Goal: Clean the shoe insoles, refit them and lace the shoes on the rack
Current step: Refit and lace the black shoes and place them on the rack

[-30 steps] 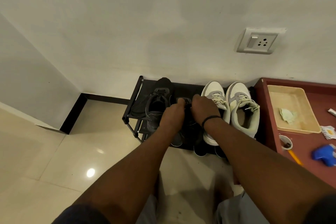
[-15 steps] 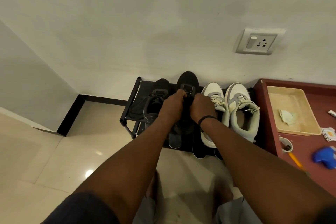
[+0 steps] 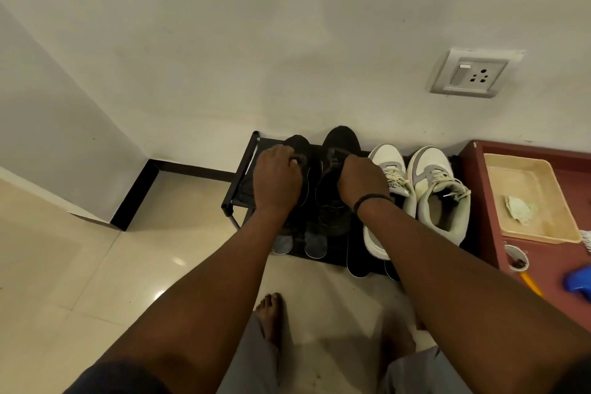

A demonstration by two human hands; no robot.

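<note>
Two black shoes stand toe-to-wall on a low black rack (image 3: 243, 169). My left hand (image 3: 277, 179) covers the left black shoe (image 3: 297, 142), fingers curled at its tongue. My right hand (image 3: 361, 181) rests on the lace area of the right black shoe (image 3: 339, 141), fingers bent down into it. What either hand pinches is hidden. A pair of white and grey sneakers (image 3: 415, 182) with tied laces stands to the right on the same rack. Dark insoles (image 3: 315, 241) stick out from under the rack's front edge.
A maroon table (image 3: 543, 269) at the right holds a beige tray (image 3: 524, 201) with a crumpled cloth (image 3: 518, 209), a small cup (image 3: 516, 261), a yellow stick and a blue object (image 3: 579, 278). A wall socket (image 3: 473, 73) is above. My bare feet stand on the tiled floor.
My hands were together on the right black shoe. The left hand has moved left onto the other black shoe, while the right hand stays on the right one, now set back against the wall.
</note>
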